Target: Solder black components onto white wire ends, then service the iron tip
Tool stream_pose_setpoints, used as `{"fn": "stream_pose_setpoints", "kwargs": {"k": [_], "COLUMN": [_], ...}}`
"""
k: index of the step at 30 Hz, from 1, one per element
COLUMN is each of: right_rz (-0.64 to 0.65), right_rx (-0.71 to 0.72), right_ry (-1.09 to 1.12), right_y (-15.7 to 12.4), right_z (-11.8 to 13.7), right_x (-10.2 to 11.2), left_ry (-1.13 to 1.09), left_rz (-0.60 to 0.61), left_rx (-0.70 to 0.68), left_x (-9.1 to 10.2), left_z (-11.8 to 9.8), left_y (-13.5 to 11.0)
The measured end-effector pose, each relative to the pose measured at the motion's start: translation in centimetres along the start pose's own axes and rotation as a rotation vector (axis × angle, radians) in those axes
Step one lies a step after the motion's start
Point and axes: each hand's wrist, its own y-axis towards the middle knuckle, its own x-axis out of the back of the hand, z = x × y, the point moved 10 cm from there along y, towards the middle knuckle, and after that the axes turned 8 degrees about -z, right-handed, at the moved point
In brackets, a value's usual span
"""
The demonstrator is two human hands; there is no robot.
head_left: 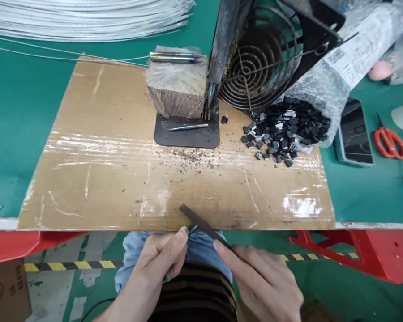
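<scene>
Low in the view, at the table's front edge, my left hand (163, 257) is closed around a slim metal soldering tip (193, 230), of which only the bluish end shows past the thumb. My right hand (262, 277) grips a flat dark file (201, 222), its index finger stretched along it. The file slants up to the left and crosses by the exposed tip; whether they touch I cannot tell. A similar soldering tip (188, 127) lies on the black base plate (184, 141), and several more tips (174, 57) rest on the wrapped block (177, 82).
Beside the block rises a dark metal stand (223, 42) with pointed tips underneath, next to a fan with a wire guard (245, 74). Small black parts (289, 127) spill from a plastic bag (339, 85). Farther right are a phone (355, 134) and orange-handled scissors (389, 142). Cardboard (97, 179) covers the table.
</scene>
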Motion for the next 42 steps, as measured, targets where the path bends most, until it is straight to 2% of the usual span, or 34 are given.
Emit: {"fn": "stream_pose_setpoints", "kwargs": {"k": [3,9,14,16,21,24,28,34,39,42], "right_rz": [0.012,-0.033,-0.001,-0.004,-0.004,0.025,0.078,0.023,0.113,0.030], "right_rx": [-0.009,0.029,-0.012,-0.025,0.012,-0.016,-0.040,0.013,-0.022,-0.012], "right_ry": [-0.034,0.034,-0.019,-0.022,-0.005,0.016,0.017,-0.041,-0.033,-0.004], "right_y": [-0.6,0.7,-1.5,-1.3,1.4,1.1,0.3,1.4,-0.1,0.9], "right_z": [-0.1,-0.3,-0.5,-0.4,0.3,0.4,0.4,0.7,0.4,0.4], "right_x": [0.6,-0.7,0.3,0.4,-0.6,-0.2,0.0,-0.3,0.1,-0.2], "left_ry": [-0.016,-0.005,0.089,0.195,0.580,0.668,0.723,0.704,0.652,0.619], "left_rz": [0.033,0.001,-0.015,-0.045,-0.254,-0.304,-0.310,-0.317,-0.265,-0.261], "left_rx": [0.010,-0.001,-0.090,-0.198,-0.696,-0.805,-0.840,-0.812,-0.747,-0.737], "left_x": [-0.3,0.1,0.0,0.0,-0.2,-0.4,-0.6,-0.4,-0.5,-0.4], "left_z": [-0.1,-0.1,-1.4,-2.9,-7.4,-7.9,-8.1,-7.9,-7.5,-7.7], "left_y": [0.0,0.1,0.2,0.1,-1.7,-2.3,-2.4,-2.3,-2.0,-2.0]}}
